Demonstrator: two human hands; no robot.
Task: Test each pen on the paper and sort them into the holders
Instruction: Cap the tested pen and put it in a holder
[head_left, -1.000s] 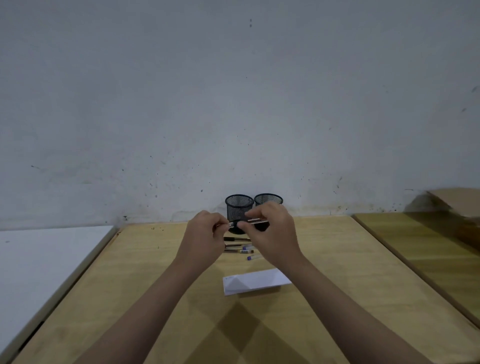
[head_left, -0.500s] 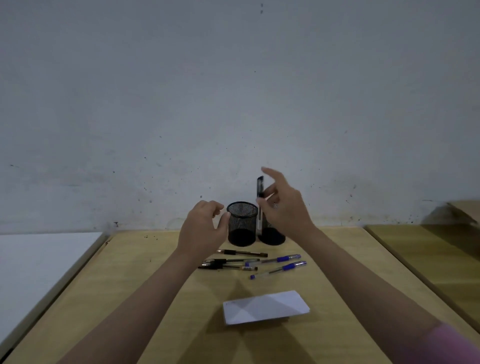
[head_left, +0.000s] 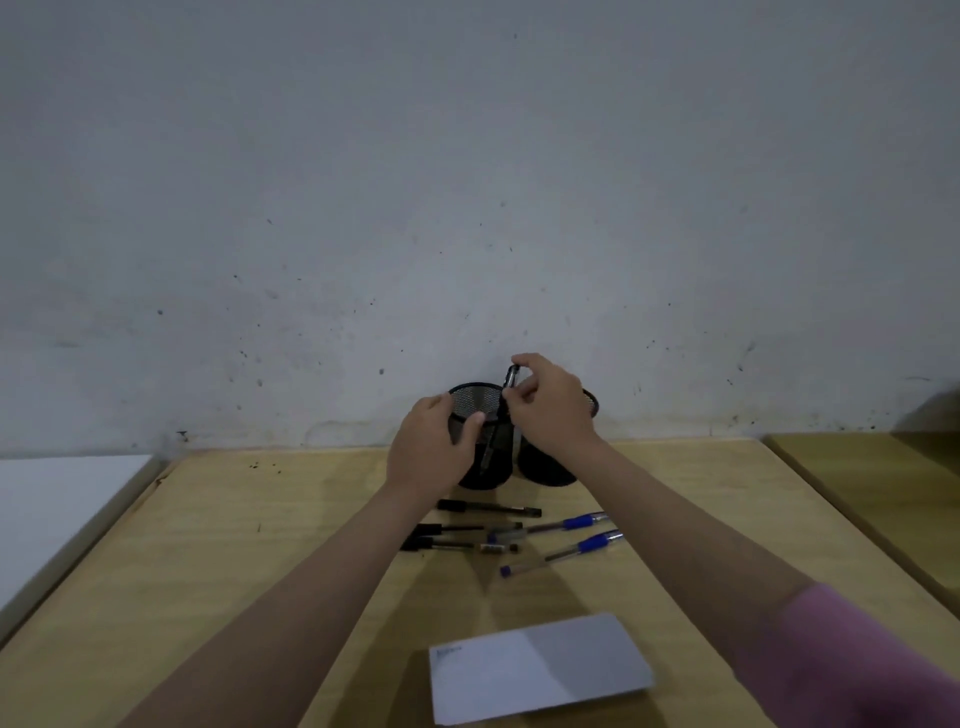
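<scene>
Right hand (head_left: 550, 408) pinching a black pen (head_left: 500, 415) near its top, lower end inside the left mesh holder (head_left: 480, 436). Left hand (head_left: 428, 449) curled round that holder's left wall. Right mesh holder (head_left: 548, 467) touching it, mostly hidden. Five more pens (head_left: 511, 532) lying just nearer on the wooden table (head_left: 218, 561); paper (head_left: 540, 667) nearest.
</scene>
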